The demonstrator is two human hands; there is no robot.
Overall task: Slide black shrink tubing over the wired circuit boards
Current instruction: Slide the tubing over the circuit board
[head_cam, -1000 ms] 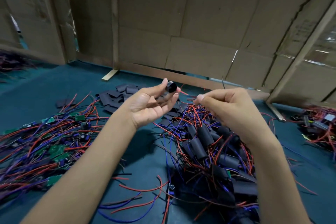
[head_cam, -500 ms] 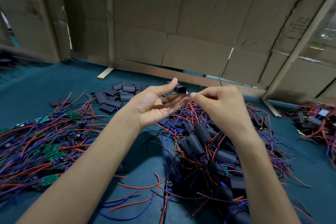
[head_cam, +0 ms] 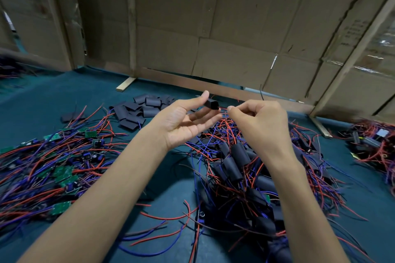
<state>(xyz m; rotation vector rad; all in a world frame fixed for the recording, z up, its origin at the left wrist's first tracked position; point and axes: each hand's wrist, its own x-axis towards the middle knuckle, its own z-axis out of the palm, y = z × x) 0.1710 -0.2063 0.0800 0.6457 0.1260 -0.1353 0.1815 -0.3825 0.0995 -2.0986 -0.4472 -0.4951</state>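
L hand point(head_cam: 183, 119) pinches a short black tube point(head_cam: 211, 103) between thumb and fingers, open end facing R. R hand point(head_cam: 258, 121) is pinched shut just beside that opening, apparently on thin red wires point(head_cam: 223, 109); can't tell if a board is behind the fingers. Both are held up over the green worktop point(head_cam: 64, 96).

Bare boards point(head_cam: 62, 174) w/ red/blue leads lie in a heap at L, spare tubes point(head_cam: 145, 107) in a pile beyond, sleeved units point(head_cam: 237, 160) in a tangle under R arm.

Risks, as I judge them:
- Leads splay at the tube mouth, so one wire goes in and the rest fold back outside. Cause: loose pinch, ends not bunched.
- L grip squeezes the tube flat, so the mouth closes and the board jams at the edge.
- Trailing wires snag in the tangle below, dragging other units up or yanking the part out of R grip.
- Pulling hard on leads may stress the solder joints.
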